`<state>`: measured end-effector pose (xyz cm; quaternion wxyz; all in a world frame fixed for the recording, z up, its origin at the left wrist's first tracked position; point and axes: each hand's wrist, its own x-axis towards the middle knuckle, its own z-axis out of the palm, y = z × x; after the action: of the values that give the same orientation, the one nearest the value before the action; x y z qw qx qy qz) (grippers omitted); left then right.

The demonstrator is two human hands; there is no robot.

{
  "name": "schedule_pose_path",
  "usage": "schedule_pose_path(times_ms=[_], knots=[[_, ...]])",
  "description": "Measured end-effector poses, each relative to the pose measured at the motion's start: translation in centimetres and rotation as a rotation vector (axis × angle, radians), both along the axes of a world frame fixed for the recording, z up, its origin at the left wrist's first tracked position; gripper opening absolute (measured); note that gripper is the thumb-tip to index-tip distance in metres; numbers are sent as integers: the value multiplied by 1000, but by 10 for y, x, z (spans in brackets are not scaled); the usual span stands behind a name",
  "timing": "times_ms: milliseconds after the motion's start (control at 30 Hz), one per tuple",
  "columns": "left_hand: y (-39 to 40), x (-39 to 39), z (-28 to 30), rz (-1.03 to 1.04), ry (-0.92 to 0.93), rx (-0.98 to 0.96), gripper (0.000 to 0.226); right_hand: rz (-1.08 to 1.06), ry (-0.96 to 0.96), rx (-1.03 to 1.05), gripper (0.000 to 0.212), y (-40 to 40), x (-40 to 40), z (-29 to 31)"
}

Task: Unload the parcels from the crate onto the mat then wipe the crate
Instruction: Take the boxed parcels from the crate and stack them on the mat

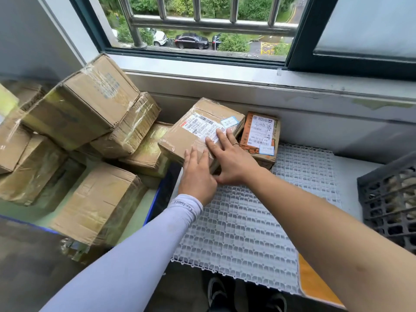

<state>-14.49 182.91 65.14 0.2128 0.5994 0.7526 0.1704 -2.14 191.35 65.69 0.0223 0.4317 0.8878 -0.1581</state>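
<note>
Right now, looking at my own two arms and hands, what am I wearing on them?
Your left arm wears a tight pale lavender-grey sleeve running to the wrist, with small lettering printed at the cuff; the left hand itself is bare. Your right arm has no sleeve. The right hand wears a thin ring on one finger.

The black crate [391, 203] is cut off by the right edge, and what lies inside it is too blurred to tell. The left hand [198, 174] and right hand [231, 158] cover the near corner of the labelled parcel [202, 129]. Its label print is too small to read. The parcels [67, 131] stacked at the left hide the blue-edged surface [155, 203] beneath them.
</note>
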Motion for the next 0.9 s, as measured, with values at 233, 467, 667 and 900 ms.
schedule_pose_path(times_ms=[233, 467, 667, 900], knots=[[2, -45, 5, -232, 268, 86, 67, -85, 36, 20, 111, -4, -19, -3], [29, -79, -4, -333, 538, 12, 68, -53, -21, 52, 106, -1, 1, -3], [44, -51, -12, -317, 429, 0, 62, -142, -99, 56, 100, 10, 12, -4], [54, -61, -17, -353, 446, -11, 63, -185, -109, 20, 95, 11, 7, -7]])
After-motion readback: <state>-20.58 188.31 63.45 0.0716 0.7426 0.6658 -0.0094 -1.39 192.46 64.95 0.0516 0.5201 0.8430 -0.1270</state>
